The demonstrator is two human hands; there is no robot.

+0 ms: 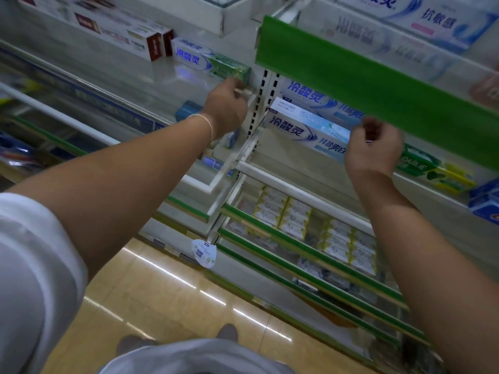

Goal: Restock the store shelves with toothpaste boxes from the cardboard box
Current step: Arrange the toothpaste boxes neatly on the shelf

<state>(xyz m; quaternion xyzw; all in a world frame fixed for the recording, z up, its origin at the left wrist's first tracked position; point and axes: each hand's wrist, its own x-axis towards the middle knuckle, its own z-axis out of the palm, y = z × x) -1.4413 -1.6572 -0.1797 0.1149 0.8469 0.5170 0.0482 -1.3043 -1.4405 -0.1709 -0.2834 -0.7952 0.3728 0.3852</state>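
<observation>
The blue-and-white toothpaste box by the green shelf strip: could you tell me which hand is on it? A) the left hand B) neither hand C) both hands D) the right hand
D: the right hand grips the right end of the blue-and-white toothpaste box just under the green shelf strip, while the left hand reaches to the green-ended box on the neighbouring shelf section.
</observation>
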